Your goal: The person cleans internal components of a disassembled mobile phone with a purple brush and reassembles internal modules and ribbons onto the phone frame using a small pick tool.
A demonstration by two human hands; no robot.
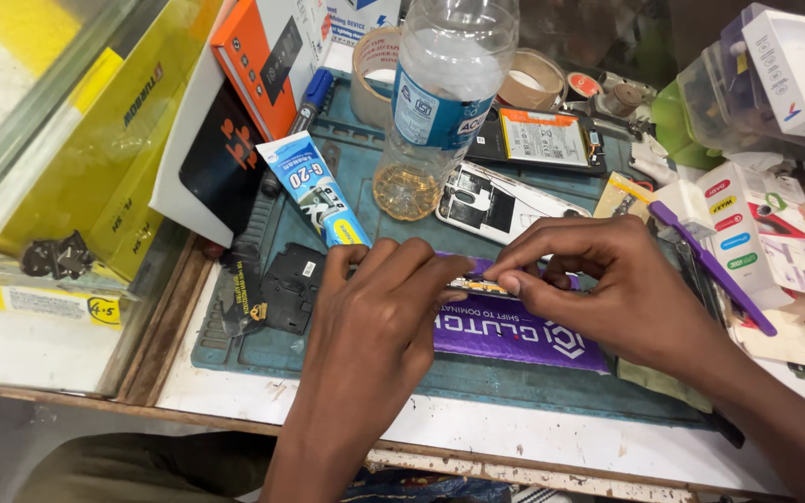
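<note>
Both the left hand point(375, 307) and the right hand point(621, 293) are pinching a small circuit strip point(477, 286) between their fingers over a purple packet point(514, 335) on the worktop's teal mat point(477, 377), while a plastic bottle point(440, 102), glue tube point(317, 191) and opened phone point(496, 200) are crowding just behind.

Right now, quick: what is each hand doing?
Left hand: fingers pinched shut on a small thin gold-and-dark circuit strip.
Right hand: pinched shut on the same strip's other end.
</note>
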